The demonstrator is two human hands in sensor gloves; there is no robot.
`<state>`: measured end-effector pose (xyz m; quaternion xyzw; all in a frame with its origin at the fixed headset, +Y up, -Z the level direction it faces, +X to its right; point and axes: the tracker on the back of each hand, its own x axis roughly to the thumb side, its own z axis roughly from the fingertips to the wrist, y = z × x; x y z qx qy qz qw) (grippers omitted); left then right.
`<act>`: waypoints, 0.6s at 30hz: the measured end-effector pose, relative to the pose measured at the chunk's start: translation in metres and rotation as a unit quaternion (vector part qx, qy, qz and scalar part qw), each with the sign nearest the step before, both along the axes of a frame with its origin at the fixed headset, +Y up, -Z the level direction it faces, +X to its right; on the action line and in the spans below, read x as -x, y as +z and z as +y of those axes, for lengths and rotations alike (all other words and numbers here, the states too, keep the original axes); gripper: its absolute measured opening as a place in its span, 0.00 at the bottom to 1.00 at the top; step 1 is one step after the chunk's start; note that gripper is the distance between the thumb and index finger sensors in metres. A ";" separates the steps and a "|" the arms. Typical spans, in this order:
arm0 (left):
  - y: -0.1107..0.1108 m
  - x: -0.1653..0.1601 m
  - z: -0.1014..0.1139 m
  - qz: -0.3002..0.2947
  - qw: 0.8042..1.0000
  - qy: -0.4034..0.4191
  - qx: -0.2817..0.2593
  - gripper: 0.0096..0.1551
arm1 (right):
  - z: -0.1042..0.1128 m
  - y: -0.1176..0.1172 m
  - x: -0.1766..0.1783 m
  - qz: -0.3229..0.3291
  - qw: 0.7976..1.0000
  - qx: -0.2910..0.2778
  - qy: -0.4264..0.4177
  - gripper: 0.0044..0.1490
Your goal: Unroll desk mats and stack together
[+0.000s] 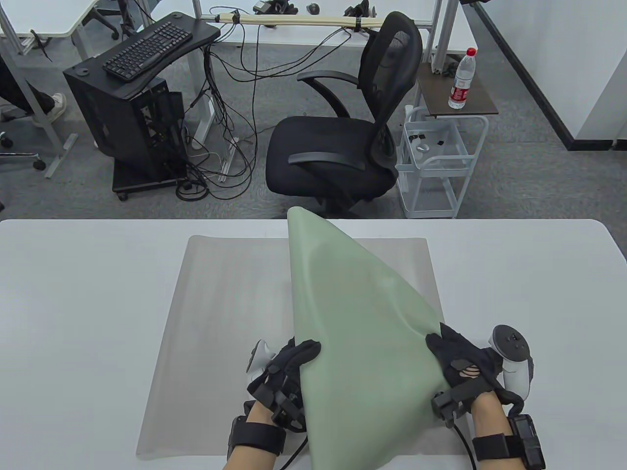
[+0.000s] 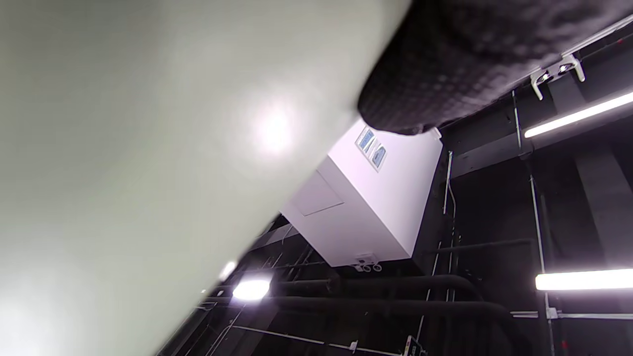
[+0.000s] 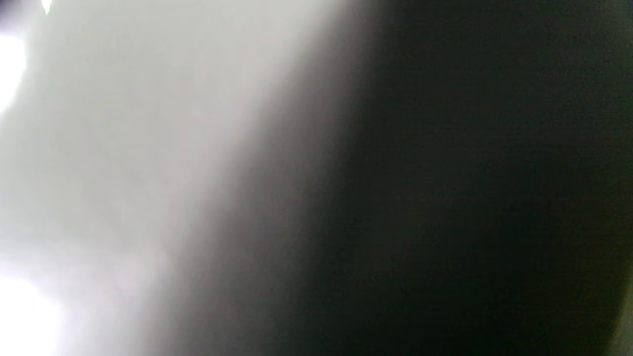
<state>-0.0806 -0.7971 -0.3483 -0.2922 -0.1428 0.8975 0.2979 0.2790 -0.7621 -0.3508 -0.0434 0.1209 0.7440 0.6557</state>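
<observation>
Both hands, left hand (image 1: pixel 286 372) and right hand (image 1: pixel 463 364), grip the green mat (image 1: pixel 362 333) between them, above the grey mat (image 1: pixel 220 318).

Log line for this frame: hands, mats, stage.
left hand: grips green mat | right hand: grips green mat | grey mat: flat on table | stage: green mat raised above grey, not yet stacked

An office: upper left a keyboard (image 1: pixel 147 50) on a desk over a PC tower (image 1: pixel 125 125), centre a mesh chair (image 1: pixel 350 132), grey carpet (image 1: pixel 529 171) around.
</observation>
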 end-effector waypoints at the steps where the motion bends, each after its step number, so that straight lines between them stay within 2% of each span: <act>1: 0.000 -0.001 0.001 -0.005 1.000 0.000 -0.004 0.38 | 0.000 0.000 0.000 -0.001 1.000 0.000 -0.004 0.27; 3: 0.000 0.001 0.005 -0.020 0.999 -0.030 -0.021 0.37 | 0.000 0.000 -0.006 -0.010 1.000 -0.001 0.008 0.27; 5: -0.001 0.002 0.008 -0.026 0.999 -0.021 -0.024 0.43 | 0.001 0.000 -0.011 -0.014 1.000 -0.008 0.019 0.27; 9: -0.005 0.008 0.003 -0.005 0.999 -0.035 -0.018 0.53 | 0.006 0.001 -0.015 -0.023 0.998 -0.021 0.047 0.27; 14: -0.007 0.021 0.004 0.024 0.998 -0.056 -0.014 0.54 | 0.004 0.000 -0.021 -0.032 0.999 -0.016 0.038 0.27; 17: -0.007 0.022 0.002 0.028 0.998 -0.051 0.004 0.56 | 0.005 0.001 -0.021 -0.035 0.999 -0.017 0.035 0.27; 18: -0.007 0.025 0.001 0.031 0.997 -0.059 0.025 0.56 | 0.006 0.001 -0.022 -0.038 0.998 -0.020 0.037 0.27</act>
